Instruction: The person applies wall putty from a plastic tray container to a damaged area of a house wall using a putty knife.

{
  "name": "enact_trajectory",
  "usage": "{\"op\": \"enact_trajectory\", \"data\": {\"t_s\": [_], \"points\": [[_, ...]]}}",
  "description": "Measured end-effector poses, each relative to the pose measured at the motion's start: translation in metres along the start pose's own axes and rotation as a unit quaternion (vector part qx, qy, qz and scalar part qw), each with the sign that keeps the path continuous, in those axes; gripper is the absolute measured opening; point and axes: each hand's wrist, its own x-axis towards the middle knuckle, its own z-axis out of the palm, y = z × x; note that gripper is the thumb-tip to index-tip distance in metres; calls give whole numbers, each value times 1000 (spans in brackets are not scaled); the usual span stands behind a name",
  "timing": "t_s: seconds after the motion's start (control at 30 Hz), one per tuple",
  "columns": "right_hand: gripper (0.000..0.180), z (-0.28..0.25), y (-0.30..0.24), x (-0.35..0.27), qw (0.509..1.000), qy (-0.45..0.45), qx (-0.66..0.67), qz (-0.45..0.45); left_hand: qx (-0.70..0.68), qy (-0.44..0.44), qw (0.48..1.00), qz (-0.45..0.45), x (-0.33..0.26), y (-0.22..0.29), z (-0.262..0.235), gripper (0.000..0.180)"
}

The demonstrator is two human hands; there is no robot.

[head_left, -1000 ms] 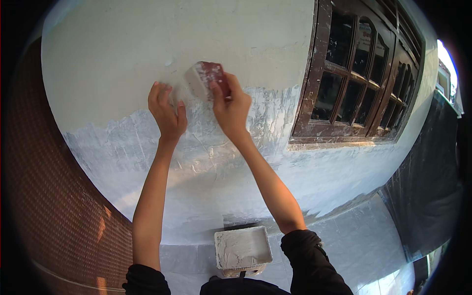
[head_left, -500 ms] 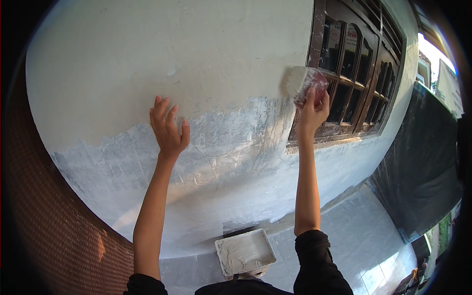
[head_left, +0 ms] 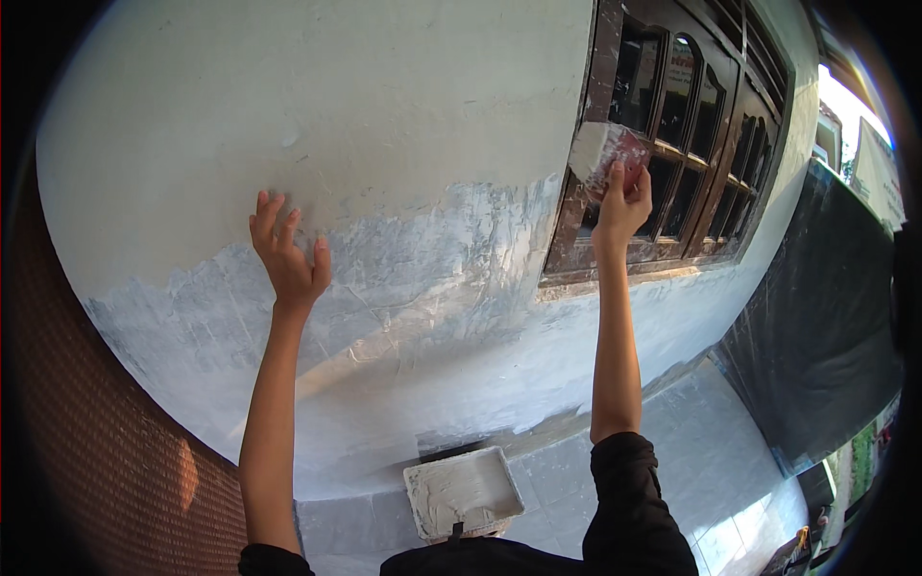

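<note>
Over one second, the right grip [head_left: 622, 213], closed on a smeared red scraper [head_left: 626, 154], has crossed the wall [head_left: 413, 115] to the window frame [head_left: 601, 82], apparently the stroke's far limit, the left grip [head_left: 292, 264] spread wide and empty.

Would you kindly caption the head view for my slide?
The right hand holds a smeared red spreader near a brown window; the left hand, open, faces the wall.
</note>
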Motion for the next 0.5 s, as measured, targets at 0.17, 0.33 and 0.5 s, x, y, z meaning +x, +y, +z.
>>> {"op": "enact_trajectory", "data": {"t_s": [0.17,0.33,0.5], "points": [[27,24,-5,-23,989,-94,117,5,3,-12,1000,-2,3,6,4,48],[30,71,1,-62,987,-148,31,-49,-1,-17,1000,-7,3,1,-2,49],[25,-12,39,1,998,-53,41,-7,-4,-13,1000,7,4,4,2,51]]}}
